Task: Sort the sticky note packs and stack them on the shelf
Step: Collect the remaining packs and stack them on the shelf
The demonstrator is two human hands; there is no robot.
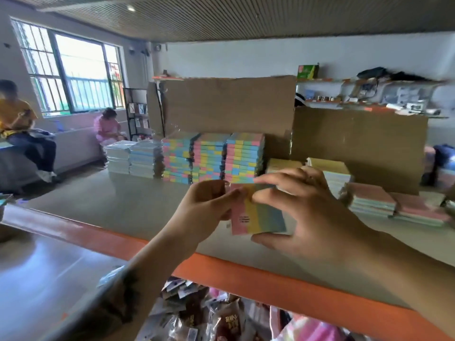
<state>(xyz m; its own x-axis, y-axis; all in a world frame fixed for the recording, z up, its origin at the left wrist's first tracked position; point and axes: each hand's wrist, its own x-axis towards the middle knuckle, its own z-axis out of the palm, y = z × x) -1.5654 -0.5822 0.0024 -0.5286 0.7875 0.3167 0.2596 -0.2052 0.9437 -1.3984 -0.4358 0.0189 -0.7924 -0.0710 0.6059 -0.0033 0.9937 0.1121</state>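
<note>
Striped sticky note pack (258,215) is held above the shelf (138,205) near its orange front edge, pinched by left hand (209,205) and right hand (307,212). Step: sorting. Next: carry to matching multicolour stacks (211,157) by the rear cardboard (229,104)

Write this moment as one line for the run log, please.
left hand: grips striped pack | right hand: grips same pack | pack: above shelf, not placed | matching stacks: behind

I'm looking at a stationery stockroom: wrapped sticky note stacks (213,157) mid-frame on an orange-edged shelf (246,274), cardboard boxes (229,104) behind, cluttered racks (369,94) upper right.
</note>
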